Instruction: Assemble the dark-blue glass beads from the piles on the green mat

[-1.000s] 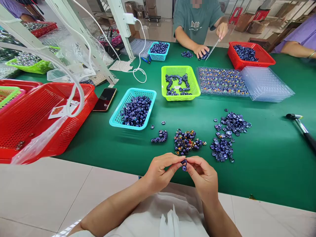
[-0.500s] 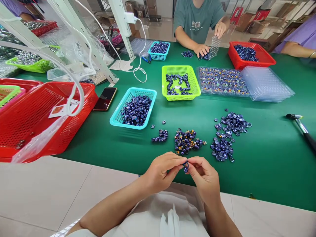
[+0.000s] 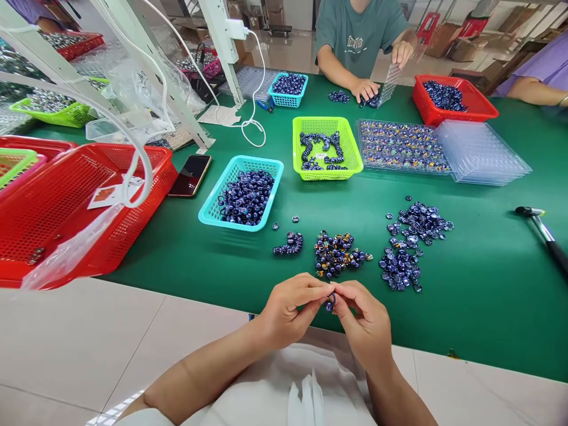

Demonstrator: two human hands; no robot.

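My left hand and my right hand meet at the near edge of the green table, fingertips pinched together on one small dark blue bead piece. Just beyond my fingers lies a pile of blue and gold beads. A short curved row of blue pieces lies to its left. A looser heap of flat blue stones spreads out to the right.
A teal basket of blue beads, a green basket, a filled clear tray and stacked clear trays lie farther out. A red basket, a phone and a hammer flank them. A person opposite handles a tray.
My hands have stayed together, turning the bead piece slightly between the fingertips. The person opposite has tilted a clear tray up on its edge.
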